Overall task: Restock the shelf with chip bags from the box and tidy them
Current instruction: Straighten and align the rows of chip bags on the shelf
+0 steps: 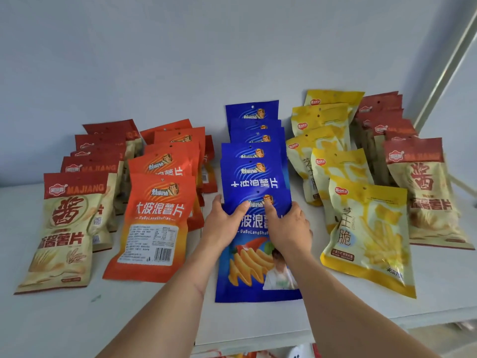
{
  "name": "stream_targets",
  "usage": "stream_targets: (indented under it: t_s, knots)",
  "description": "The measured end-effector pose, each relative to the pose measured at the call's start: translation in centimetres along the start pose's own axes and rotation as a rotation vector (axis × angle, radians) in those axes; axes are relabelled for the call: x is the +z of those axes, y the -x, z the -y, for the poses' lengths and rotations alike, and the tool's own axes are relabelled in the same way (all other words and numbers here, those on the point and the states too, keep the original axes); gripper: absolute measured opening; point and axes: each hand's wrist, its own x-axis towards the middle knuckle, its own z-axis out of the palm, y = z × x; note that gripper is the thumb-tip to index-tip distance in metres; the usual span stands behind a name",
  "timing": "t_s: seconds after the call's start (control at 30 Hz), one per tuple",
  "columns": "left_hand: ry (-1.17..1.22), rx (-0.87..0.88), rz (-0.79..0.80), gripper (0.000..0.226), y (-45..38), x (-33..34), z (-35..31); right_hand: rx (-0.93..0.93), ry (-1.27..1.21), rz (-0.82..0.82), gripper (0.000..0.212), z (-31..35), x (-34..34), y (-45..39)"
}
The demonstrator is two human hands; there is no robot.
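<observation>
Head view: both hands [258, 226] grip the front blue bag [254, 267].

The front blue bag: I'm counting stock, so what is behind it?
Behind the front blue bag, held by the left hand and right hand, more blue bags overlap toward the wall. Only their top parts show; lower parts are covered.

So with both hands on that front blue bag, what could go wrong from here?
1. The front blue bag leans on the blue row behind it; a hard push from the left hand and right hand might topple that row backward.
2. The orange row already sits unevenly, so a sideways nudge could knock it further askew.
3. The front yellow bag stands close to the right; the right hand may bump it.
</observation>
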Motion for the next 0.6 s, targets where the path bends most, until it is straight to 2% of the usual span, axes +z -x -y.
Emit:
stream_targets:
  t_s: [0.03,0.1,0.17,0.23,0.3,0.37,0.5,0.53,0.6]
  knots:
    - [0.002,-0.008,-0.001,0.086,-0.2,-0.3,-0.3,-0.004,0.020,0.001,0.083,0.1,-0.3,-0.4]
    - [-0.009,0.000,0.004,0.056,-0.6,-0.6,-0.8,-0.022,0.015,0.017,0.088,0.0,-0.8,-1.7]
    - [0.007,0.026,0.010,0.047,-1.0,-0.5,-1.1,-0.001,-0.062,0.071,0.095,0.2,-1.3,-3.1]
    - [-0.002,0.046,0.019,0.046,-1.2,-0.1,-1.4,0.086,-0.225,0.149,0.100,0.4,-1.6,-4.1]
    - [0.005,0.040,0.010,0.045,-1.4,0.5,-1.5,0.133,-0.330,0.229,0.090,0.5,-1.7,-4.8]
    - [0.016,0.042,-0.022,0.044,-1.5,1.1,-1.4,0.105,-0.361,0.293,0.077,0.5,-1.5,-5.5]
    - [-0.062,0.041,-0.096,0.043,-2.2,1.6,-1.3,0.090,-0.398,0.317,0.069,0.3,-1.1,-6.7]
    - [-0.097,0.036,-0.108,0.048,-2.1,1.6,-1.5,0.102,-0.413,0.315,0.071,0.5,-1.5,-7.1]
    - [-0.232,0.046,-0.139,0.075,-1.5,1.5,-1.9,0.075,-0.371,0.277,0.086,0.6,-2.1,-8.0]
